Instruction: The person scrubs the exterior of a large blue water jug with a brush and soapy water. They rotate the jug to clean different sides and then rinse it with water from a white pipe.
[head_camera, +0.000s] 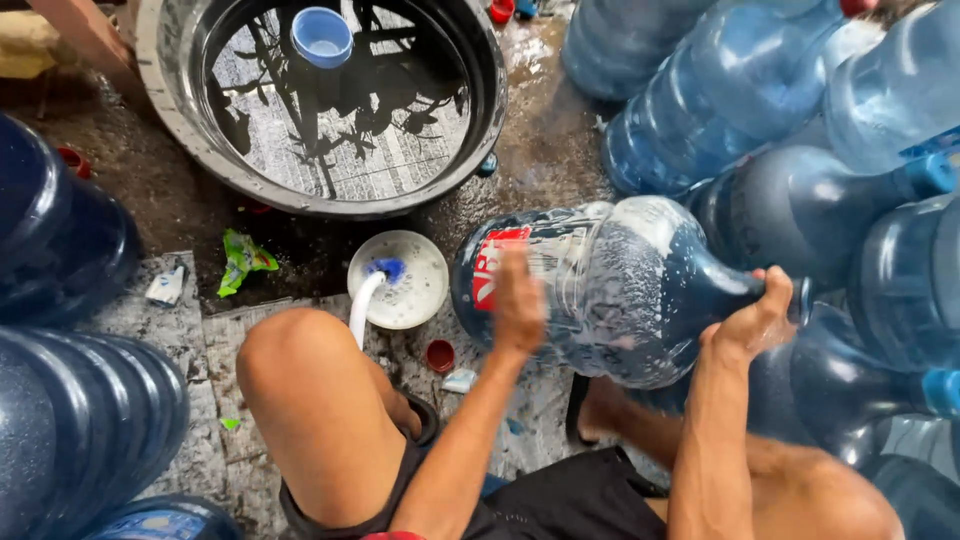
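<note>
Head view, looking down past bare knees at wet ground. At far left stand dark blue water jugs (70, 400), packed side by side. Next to the right, up top, a large grey basin (160, 90) holds water, with a small blue cup (322, 37) floating in it. Below the basin, a white bowl (420, 285) sits on the ground, and a brush with a white handle (362, 305) rests in it, blue bristles down. A red cap (440, 355) lies near the bowl, just beside the knee.

Right of the bowl is the big clear-blue jug (620, 290), lying on its side in the air, wet and foamy. Its long axis runs left to right: the base points left toward the bowl, the neck points right. The left hand (518, 305) lies flat and spread against the jug's near wall, close to the base and the red label. The right hand (755, 315) is closed around the neck at the far right end. So each hand has one end, left on the broad body, right on the narrow neck, and the jug spans between them in front of the person.

Farther right, more blue jugs (820, 110) are stacked in a heap, touching one another.
</note>
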